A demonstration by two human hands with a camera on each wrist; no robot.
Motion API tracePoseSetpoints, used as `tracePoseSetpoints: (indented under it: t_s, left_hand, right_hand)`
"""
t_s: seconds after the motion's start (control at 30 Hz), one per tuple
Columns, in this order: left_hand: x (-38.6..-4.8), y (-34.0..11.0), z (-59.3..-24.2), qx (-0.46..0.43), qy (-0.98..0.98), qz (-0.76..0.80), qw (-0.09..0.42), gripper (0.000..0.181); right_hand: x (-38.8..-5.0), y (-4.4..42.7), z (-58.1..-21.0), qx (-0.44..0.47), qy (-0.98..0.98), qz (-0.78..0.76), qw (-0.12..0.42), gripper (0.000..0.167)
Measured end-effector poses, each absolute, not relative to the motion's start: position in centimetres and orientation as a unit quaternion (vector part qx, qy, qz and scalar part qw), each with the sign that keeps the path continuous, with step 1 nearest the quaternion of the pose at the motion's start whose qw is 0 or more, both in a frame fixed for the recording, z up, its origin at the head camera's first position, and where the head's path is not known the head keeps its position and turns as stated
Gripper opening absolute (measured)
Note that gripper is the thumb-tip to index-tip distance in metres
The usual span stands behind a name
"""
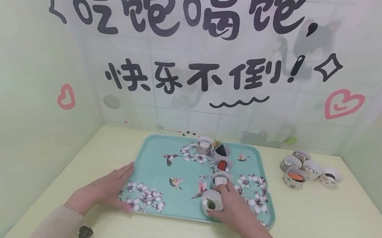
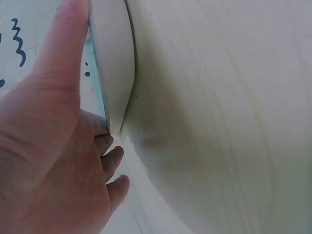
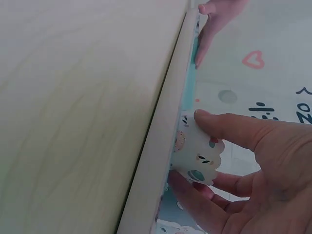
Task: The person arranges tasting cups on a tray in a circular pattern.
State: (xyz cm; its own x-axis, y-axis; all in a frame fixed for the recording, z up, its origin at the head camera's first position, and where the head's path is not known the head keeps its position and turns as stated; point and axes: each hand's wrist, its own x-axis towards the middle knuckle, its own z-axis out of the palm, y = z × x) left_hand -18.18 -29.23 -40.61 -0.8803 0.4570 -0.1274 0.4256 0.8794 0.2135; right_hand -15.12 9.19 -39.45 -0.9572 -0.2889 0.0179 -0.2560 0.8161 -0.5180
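Fingers curled, my right hand (image 1: pixel 237 210) slants in, pinching a cup (image 1: pixel 210 198) near the tray's (image 1: pixel 153 158) front rim; my left hand (image 1: pixel 108 187), fingers nearly straight, touches the left side

Tray (image 1: pixel 155 170) passable at left, cups (image 1: pixel 206 200) obstructing right of centre

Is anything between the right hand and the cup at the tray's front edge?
Nothing visible: the right hand grips the front paper cup directly. Another cup stands just behind it on the tray.
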Motion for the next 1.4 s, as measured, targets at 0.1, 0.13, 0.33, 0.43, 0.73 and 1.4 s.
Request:
tracePoseSetpoints:
  t_s: [0.1, 0.13, 0.33, 0.43, 0.73, 1.4]
  left_hand:
    - [-18.1, -29.2, -40.7, 0.230, 0.965, 0.091, 0.087, 0.136]
    - [-18.1, -29.2, -40.7, 0.230, 0.965, 0.091, 0.086, 0.136]
    - [-18.1, -29.3, -40.7, 0.228, 0.966, 0.091, 0.086, 0.136]
    - [-18.2, -29.3, -40.7, 0.228, 0.966, 0.091, 0.086, 0.136]
    - [-18.3, -29.3, -40.6, 0.225, 0.966, 0.085, 0.091, 0.136]
    - [-18.2, -29.3, -40.7, 0.233, 0.965, 0.082, 0.085, 0.135]
  right_hand:
    - [-15.0, 8.9, -39.4, -0.150, 0.951, -0.268, 0.012, 0.061]
    - [-15.0, 8.9, -39.4, -0.151, 0.950, -0.272, 0.004, 0.061]
    - [-15.2, 8.8, -39.3, -0.150, 0.949, -0.276, -0.022, 0.063]
    - [-15.3, 8.9, -39.3, -0.149, 0.950, -0.273, -0.030, 0.064]
    - [-15.2, 9.6, -38.7, -0.147, 0.944, -0.296, -0.020, 0.064]
    - [-16.5, 15.1, -35.9, -0.102, 0.942, -0.319, -0.015, 0.046]
